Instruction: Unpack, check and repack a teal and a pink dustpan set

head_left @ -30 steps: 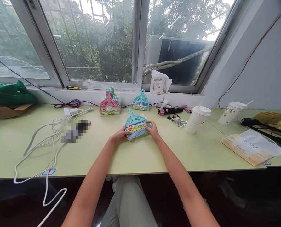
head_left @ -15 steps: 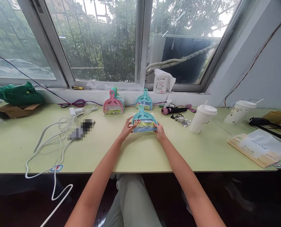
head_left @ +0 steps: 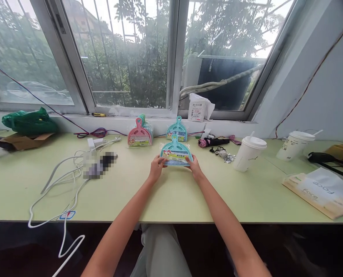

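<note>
The L hand [head_left: 157, 167] and R hand [head_left: 195, 168] each grip one lower side of the wrapped blue dustpan set [head_left: 175, 154], thumbs in front, prob. so that it is level w/ handle up. It is in front of another blue set [head_left: 182, 130], near the pink-front stack [head_left: 139, 135], whose pieces stand in one row, maybe to save space. Whether the held base touches the table [head_left: 175, 196], I can't tell.

Left hand [head_left: 157, 168] and right hand [head_left: 193, 167] hold a teal dustpan set [head_left: 175, 153] upright
</note>
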Motion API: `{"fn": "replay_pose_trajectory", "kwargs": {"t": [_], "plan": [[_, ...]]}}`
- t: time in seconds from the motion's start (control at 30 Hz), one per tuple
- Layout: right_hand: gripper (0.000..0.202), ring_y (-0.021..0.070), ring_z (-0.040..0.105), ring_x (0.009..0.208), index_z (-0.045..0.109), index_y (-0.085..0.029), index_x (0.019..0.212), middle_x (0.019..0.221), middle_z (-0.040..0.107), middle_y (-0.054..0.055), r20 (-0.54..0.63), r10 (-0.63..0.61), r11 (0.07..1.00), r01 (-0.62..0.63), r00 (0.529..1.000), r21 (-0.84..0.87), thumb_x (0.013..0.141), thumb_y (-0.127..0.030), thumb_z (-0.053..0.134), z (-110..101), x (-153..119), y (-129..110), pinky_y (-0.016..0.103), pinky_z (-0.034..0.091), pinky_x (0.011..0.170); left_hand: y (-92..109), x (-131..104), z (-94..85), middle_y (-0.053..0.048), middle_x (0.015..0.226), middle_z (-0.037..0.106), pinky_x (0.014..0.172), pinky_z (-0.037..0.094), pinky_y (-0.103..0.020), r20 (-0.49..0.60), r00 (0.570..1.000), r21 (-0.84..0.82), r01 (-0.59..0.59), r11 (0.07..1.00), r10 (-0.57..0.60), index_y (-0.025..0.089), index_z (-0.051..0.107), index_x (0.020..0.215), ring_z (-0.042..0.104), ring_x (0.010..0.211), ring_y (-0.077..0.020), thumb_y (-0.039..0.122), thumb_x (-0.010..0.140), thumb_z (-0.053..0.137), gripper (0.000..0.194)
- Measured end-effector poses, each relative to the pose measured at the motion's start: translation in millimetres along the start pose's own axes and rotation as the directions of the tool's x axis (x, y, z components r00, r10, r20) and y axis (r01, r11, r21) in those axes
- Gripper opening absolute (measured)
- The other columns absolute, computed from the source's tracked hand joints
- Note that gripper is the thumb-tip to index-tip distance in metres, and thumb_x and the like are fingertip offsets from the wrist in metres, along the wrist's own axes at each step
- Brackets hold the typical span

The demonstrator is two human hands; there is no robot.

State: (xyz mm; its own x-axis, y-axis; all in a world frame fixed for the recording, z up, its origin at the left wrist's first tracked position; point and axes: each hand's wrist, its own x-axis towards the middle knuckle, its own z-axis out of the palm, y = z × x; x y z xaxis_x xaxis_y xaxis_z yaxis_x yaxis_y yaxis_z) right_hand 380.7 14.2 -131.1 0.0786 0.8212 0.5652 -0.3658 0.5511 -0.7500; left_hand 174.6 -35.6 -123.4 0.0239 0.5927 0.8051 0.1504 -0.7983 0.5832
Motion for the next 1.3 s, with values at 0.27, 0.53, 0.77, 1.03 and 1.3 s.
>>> {"fn": "replay_pose_trajectory", "kwargs": {"t": [0.27,0.53,0.77,1.03,1.3], "plan": [[0.077,0.0251,0.062,0.103,0.048,-0.027,0.117,0.116,0.062,0.006,0.193,-0.086,0.994,0.096,0.977,-0.042,0.05,-0.035,0.085,6,-13,-14,0.038,0.055,0.082,-2,-3,-0.7,-0.007,0.114,0.058,0.066,0.056,-0.026,-0.127,0.992,0.057,-0.02,0.998,0.027,0.023,0.058,0.11,0.058,0.091,-0.017,0.031,0.086,0.054,0.026],[0.065,0.0233,0.065,0.089,0.05,-0.026,0.103,0.095,0.069,0.003,0.157,-0.126,0.991,0.131,0.98,-0.02,0.048,-0.032,0.083,4,-7,-9,0.037,0.052,0.077,-12,6,-17.2,-0.006,0.121,0.057,0.071,0.05,-0.023,-0.232,0.971,-0.098,0.037,0.994,-0.059,0.034,0.026,0.139,0.062,0.072,-0.0088,0.017,0.068,0.072,0.087],[0.062,0.0229,0.063,0.09,0.048,-0.027,0.112,0.101,0.067,0.005,0.241,-0.223,0.962,0.253,0.945,-0.103,0.062,-0.05,0.076,1,-5,-7,0.038,0.051,0.079,-28,14,-28.7,-0.014,0.1,0.069,0.09,0.046,-0.039,0.129,0.974,-0.281,0.215,0.935,-0.185,0.01,0.065,0.106,0.063,0.095,-0.0267,0.039,0.056,0.082,0.06],[0.073,0.0291,0.039,0.127,0.04,-0.032,0.133,0.142,0.037,0.009,0.286,-0.509,0.611,0.575,0.812,-0.544,0.07,-0.053,0.071,3,-11,-9,0.043,0.046,0.089,-39,19,-28.9,-0.011,0.101,0.069,0.091,0.044,-0.042,0.033,0.982,-0.369,0.183,0.911,-0.184,0.013,0.066,0.097,0.062,0.096,-0.0276,0.042,0.056,0.081,0.053],[0.022,0.0283,0.043,0.115,0.071,-0.031,0.085,0.12,0.054,0.004,0.449,-0.558,0.02,0.552,0.698,-0.833,0.075,-0.05,0.07,-2,-19,-13,0.043,0.033,0.091,-49,24,-33.2,-0.011,0.102,0.068,0.09,0.044,-0.041,-0.05,0.983,-0.35,0.151,0.925,-0.179,0.013,0.065,0.098,0.061,0.099,-0.0277,0.041,0.058,0.078,0.05]]}}
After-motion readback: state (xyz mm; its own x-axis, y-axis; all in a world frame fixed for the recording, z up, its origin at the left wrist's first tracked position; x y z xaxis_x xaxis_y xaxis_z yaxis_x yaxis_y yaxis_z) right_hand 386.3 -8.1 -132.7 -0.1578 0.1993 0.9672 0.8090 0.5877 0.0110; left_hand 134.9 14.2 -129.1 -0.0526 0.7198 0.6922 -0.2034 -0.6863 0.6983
